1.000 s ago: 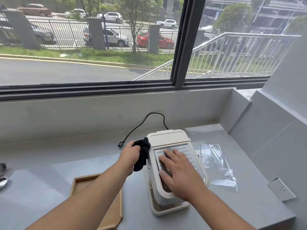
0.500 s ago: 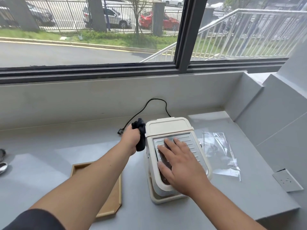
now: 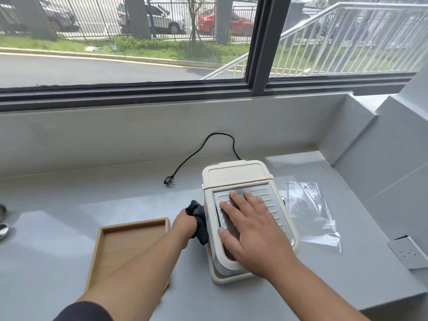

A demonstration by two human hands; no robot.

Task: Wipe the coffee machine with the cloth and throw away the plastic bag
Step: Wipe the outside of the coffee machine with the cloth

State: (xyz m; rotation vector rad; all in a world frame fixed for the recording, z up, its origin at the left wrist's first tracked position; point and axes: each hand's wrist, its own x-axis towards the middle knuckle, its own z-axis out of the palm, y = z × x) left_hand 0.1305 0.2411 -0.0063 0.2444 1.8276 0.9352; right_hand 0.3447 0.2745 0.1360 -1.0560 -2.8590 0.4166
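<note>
Lower centre: left hand (image 3: 185, 225) grips the soft, bunched cloth (image 3: 201, 228) against the rigid coffee machine (image 3: 234, 173); flat, open-fingered right hand (image 3: 257, 232) steadies its probably light body.

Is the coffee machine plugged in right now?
No, the plug lies loose on the counter, left of the coffee machine.

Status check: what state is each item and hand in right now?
Coffee machine: upright, lid closed.
Plug: loose on counter, unplugged.
Cloth: bunched against the machine's left side.
Left hand: grips the cloth.
Right hand: flat on the machine's top.
Plastic bag: flat on counter, untouched.
</note>
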